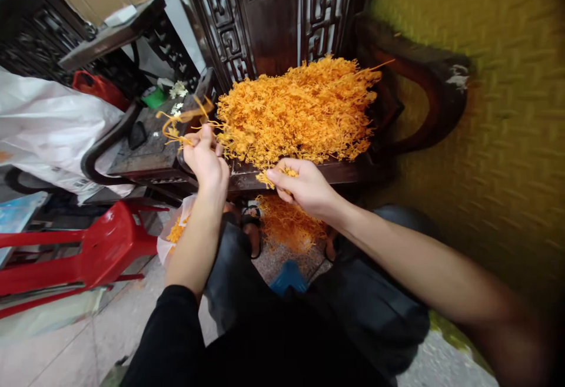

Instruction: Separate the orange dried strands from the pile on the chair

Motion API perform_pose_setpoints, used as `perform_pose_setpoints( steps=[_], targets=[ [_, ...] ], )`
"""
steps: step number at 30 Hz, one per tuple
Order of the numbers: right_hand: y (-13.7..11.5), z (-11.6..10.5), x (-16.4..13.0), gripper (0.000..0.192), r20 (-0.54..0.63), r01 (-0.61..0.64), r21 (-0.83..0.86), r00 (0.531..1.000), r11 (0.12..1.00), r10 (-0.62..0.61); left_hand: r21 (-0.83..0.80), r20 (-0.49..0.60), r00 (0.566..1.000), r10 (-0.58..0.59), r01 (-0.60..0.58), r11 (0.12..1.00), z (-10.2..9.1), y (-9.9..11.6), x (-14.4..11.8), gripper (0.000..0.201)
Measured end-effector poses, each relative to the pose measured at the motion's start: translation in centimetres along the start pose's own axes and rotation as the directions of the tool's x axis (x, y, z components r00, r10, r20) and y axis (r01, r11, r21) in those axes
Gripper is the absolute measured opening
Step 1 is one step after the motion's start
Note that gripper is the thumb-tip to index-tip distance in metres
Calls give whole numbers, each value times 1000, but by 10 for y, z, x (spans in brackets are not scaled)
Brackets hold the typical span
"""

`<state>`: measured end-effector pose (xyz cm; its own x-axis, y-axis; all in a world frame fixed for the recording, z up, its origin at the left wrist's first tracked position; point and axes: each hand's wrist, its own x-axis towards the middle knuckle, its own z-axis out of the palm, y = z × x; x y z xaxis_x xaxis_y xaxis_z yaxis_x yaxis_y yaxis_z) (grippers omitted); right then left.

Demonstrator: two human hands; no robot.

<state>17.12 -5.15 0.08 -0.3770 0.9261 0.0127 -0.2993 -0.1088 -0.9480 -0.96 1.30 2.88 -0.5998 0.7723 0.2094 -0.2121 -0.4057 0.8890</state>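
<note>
A big heap of orange, stringy, branching strands (295, 110), like cordyceps mushrooms, lies on the seat of a dark carved wooden chair (271, 27). At its left side my left hand (205, 154) is closed on several longer orange strands (174, 131), which stick out to the left past the fingers. My right hand (304, 187) is in front of the heap, fingers pinched around a small orange clump (265, 178). More loose orange strands (289, 222) lie on the floor below the seat, between my feet.
To the left stand a red plastic chair (108, 245) and a white sack (48, 128). A pale bag (165, 242) with orange bits is beside my left forearm. A small wooden table (145, 160) holds a green tape roll (153, 97) and white flowers. A yellow woven surface (503, 110) fills the right.
</note>
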Motion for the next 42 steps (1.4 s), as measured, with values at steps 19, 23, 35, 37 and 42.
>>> perform_pose_setpoints(
  steps=[19,23,35,37,42],
  targets=[
    [-36,-64,-5,40,55,30,-47,998,998,-28,-168,381,778,-500,590,790,-13,28,-4,28],
    [-39,-61,6,57,-56,83,-350,992,933,-109,-35,490,697,-524,617,786,-7,26,-22,39],
    [-4,-42,35,59,-106,90,-403,984,911,-144,258,636,619,-461,392,883,-1,-3,-24,57],
    [-5,-42,33,59,-123,106,-418,977,902,-172,368,637,574,-514,359,857,-1,-6,-27,55],
    [-14,-44,32,56,-176,156,-527,942,836,-287,355,539,649,-537,404,843,6,-1,-38,32]
  ],
)
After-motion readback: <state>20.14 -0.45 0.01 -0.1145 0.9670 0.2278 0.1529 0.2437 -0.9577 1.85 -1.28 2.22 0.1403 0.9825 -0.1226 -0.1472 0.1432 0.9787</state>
